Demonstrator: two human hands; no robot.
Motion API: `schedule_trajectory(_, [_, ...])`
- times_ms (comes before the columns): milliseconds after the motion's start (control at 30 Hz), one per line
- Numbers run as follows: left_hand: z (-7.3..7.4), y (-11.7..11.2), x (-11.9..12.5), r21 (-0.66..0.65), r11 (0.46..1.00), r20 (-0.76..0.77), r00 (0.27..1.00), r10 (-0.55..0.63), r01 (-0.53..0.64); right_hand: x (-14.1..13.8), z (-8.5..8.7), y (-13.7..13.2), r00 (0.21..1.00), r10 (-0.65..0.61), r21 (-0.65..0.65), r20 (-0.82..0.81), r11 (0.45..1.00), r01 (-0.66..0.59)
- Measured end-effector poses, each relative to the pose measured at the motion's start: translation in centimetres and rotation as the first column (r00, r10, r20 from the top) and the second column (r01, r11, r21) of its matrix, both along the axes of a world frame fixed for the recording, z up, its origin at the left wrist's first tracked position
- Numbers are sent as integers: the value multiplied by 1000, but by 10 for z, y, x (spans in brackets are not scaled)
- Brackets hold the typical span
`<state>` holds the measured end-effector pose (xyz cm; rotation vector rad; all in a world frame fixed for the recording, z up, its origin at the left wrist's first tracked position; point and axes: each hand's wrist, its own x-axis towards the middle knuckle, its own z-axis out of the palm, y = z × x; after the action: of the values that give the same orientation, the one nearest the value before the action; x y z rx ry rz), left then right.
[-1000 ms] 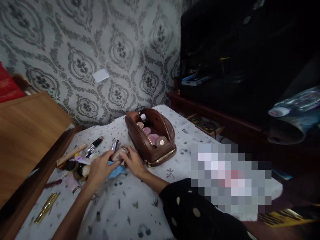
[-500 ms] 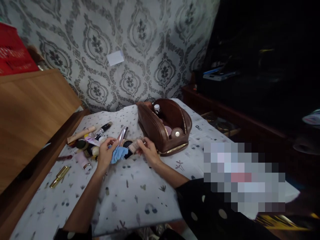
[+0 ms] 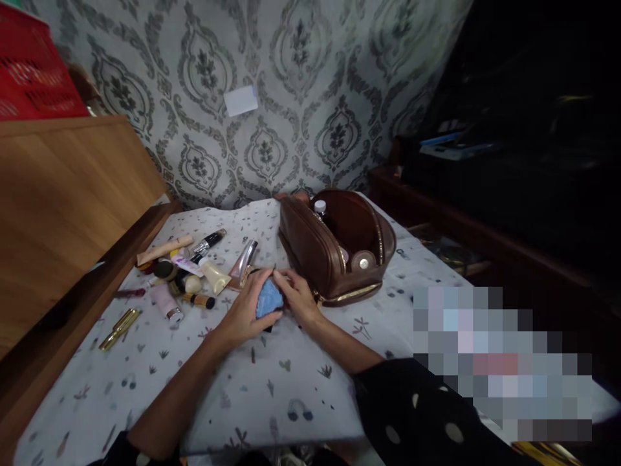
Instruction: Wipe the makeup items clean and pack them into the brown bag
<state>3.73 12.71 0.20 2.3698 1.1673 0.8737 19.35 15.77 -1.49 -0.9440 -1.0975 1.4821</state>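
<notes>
My left hand (image 3: 245, 310) is curled round a small blue cloth (image 3: 268, 301) on the patterned tablecloth (image 3: 233, 388). My right hand (image 3: 301, 299) meets it from the right, its fingers pinched on the same cloth and on a dark item under it that I cannot make out. Just right of both hands stands an open brown leather cosmetic bag (image 3: 339, 249) with a white-capped bottle (image 3: 319, 208) and a round compact (image 3: 363, 261) inside.
Loose cosmetics lie left of my hands: a pink tube (image 3: 243, 260), a cream tube (image 3: 213, 274), a mascara (image 3: 207, 241), a beige tube (image 3: 163, 248), a pink bottle (image 3: 166, 303) and gold lipsticks (image 3: 119, 327). A wooden board (image 3: 58, 213) stands at left, dark furniture (image 3: 509, 194) at right.
My hands have come together over the blue cloth and shifted slightly right, toward the bag. The small bottle my right hand held earlier is no longer visible. The camera has panned left.
</notes>
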Motion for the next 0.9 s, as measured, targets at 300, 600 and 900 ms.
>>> schedule_trajectory(300, [-4, -1, 2, -83, 995, 118, 991, 66, -56, 3, 2, 0, 995, 98, 31, 13, 995, -98])
schedule_trajectory(600, [9, 1, -4, -151, 930, 367, 854, 369, -336, -2, 8, -10, 983, 184, 117, 7, 976, -183])
schedule_trajectory(900, [17, 9, -12, -200, 869, 616, 631, 471, -453, -12, 3, -18, 919, 392, 31, 49, 919, -394])
